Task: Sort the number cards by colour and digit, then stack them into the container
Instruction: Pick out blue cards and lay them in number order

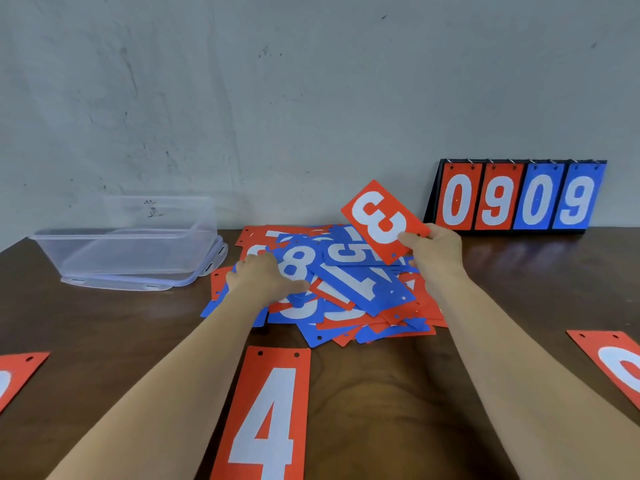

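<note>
A jumbled pile of red and blue number cards lies in the middle of the dark wooden table. My right hand holds a red 3 card by one corner, lifted above the pile's far right side. My left hand rests on the pile's left part, its fingers on a blue 8 card; whether it grips a card is unclear. A red 4 card lies flat near me. More red cards lie at the left edge and the right edge. The clear plastic container stands open at the far left.
The container sits on its clear lid. A black flip scoreboard showing 0 9 0 9 in red and blue stands against the grey wall at the far right. Bare table shows between my forearms.
</note>
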Tool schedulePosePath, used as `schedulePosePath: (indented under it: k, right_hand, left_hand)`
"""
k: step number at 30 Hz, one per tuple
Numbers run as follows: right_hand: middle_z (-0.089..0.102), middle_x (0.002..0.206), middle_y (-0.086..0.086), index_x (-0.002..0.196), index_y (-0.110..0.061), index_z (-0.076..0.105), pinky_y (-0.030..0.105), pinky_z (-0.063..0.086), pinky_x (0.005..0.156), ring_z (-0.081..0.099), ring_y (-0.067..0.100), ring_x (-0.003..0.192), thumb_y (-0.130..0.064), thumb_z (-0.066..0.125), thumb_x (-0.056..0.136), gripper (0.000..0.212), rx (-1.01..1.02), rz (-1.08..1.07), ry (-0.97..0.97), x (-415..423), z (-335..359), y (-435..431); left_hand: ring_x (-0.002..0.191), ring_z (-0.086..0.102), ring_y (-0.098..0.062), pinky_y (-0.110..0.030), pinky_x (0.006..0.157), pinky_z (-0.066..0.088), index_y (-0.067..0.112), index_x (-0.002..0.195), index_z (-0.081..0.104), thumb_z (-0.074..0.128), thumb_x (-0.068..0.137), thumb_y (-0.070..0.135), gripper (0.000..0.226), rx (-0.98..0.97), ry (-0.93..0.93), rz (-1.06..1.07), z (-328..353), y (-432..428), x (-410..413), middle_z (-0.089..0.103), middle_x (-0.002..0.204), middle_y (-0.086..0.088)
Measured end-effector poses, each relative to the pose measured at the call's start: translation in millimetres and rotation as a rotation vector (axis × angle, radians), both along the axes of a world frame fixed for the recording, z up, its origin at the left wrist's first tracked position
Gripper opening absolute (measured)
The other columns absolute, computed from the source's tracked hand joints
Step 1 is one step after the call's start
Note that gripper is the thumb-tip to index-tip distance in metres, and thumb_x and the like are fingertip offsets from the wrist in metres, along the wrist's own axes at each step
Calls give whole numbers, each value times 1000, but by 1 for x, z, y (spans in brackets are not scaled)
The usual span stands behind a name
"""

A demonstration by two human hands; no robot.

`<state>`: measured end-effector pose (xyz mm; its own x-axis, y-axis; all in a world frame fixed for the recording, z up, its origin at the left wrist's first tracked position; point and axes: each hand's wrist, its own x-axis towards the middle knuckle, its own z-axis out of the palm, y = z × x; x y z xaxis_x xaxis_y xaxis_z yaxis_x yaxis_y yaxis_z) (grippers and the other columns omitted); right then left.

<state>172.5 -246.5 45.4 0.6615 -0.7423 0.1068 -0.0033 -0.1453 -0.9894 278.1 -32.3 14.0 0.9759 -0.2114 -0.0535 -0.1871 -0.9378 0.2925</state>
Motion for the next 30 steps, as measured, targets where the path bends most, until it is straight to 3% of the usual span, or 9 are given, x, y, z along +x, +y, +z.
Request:
schedulePosePath:
  k: [3,6,9,12,15,17,22,25,30]
  right_hand:
    - [68,79,1,87,-9,66,15,51,50,65,4,59,-7,66,88,2,76,29,-66,-5,9,3]
    - [72,94,8,98,-12,67,31,59,67,71,21,82,-13,62,92,9,78,74,-70,-10,14,3]
    - [65,110,9,121,-13,53,21,44,40,68,22,59,-21,50,99,23,-20,186,26,-15,15,-1]
    - [64,109,9,120,-14,50,20,35,36,59,15,43,-17,50,99,20,-71,300,80,-22,18,1]
    - [65,83,8,113,-11,57,20,36,40,55,9,44,-2,56,93,22,-117,350,100,-29,23,4]
    - [60,68,8,105,-7,63,19,38,43,51,8,46,1,61,89,18,-98,335,84,-33,27,6]
    - [60,65,6,91,-6,66,15,38,42,49,5,43,2,68,84,10,-52,381,15,-42,32,20]
    - [62,57,-2,93,-8,67,15,36,40,49,2,41,1,67,85,12,-49,425,-8,-47,32,30]
    - [60,61,3,90,-4,67,16,37,40,51,4,41,0,66,86,6,-35,494,17,-49,21,48]
  left_hand:
    - [115,52,-27,-46,96,47,13,129,44,77,68,59,84,-152,55,30,-2,0,7,52,127,-6]
    - [87,54,-21,-33,68,47,8,129,43,68,87,28,53,-439,-30,50,-6,1,5,54,106,-5]
    - [64,48,-13,-26,49,35,3,122,47,51,96,11,28,-715,-141,94,-6,7,2,54,91,-8]
    - [65,52,-10,-24,52,40,4,115,54,54,96,11,21,-995,-126,160,6,14,-8,62,94,-9]
    - [83,65,-20,-37,72,56,12,104,60,61,93,14,11,-1174,-14,206,20,26,-19,68,98,-5]
    - [87,66,-27,-45,81,55,17,89,62,64,90,14,4,-1235,32,184,29,36,-28,69,97,-8]
    - [64,47,-28,-34,52,41,15,83,63,68,81,16,6,-1227,28,173,40,66,-50,59,81,-17]
    - [79,61,-34,-55,72,54,16,89,65,70,81,17,10,-1237,34,197,39,81,-62,70,96,-20]
    - [90,70,-26,-43,81,57,10,107,62,65,91,13,17,-1246,2,258,28,99,-82,71,104,-10]
